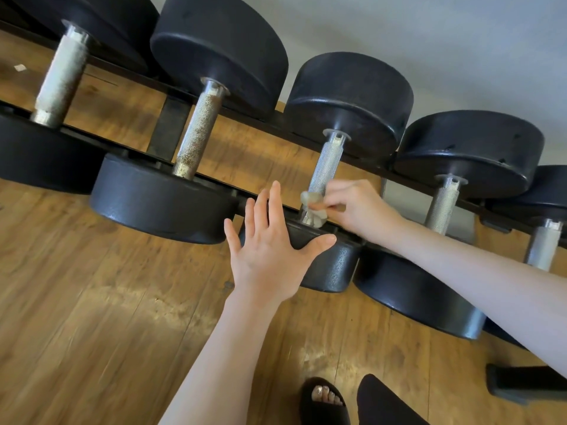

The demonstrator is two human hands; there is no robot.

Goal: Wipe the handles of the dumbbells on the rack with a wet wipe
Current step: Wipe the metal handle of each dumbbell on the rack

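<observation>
Several black dumbbells lie side by side on a dark rack [171,124]. The middle dumbbell has a knurled silver handle [326,165]. My right hand [357,210] pinches a crumpled, greyish wet wipe [314,210] wrapped around the lower end of that handle. My left hand [270,246] lies flat with straight, spread fingers on the near black head [334,265] of the same dumbbell. Left of it, one handle [199,133] looks rusty and the far-left one [61,78] pale. Two more handles [443,204] [544,243] show on the right.
Wood-look flooring [92,302] runs under and in front of the rack. A grey wall [429,41] stands behind it. My foot in a black sandal [323,400] and a dark-clad leg [383,403] are at the bottom. A dark rack foot [521,384] sits at lower right.
</observation>
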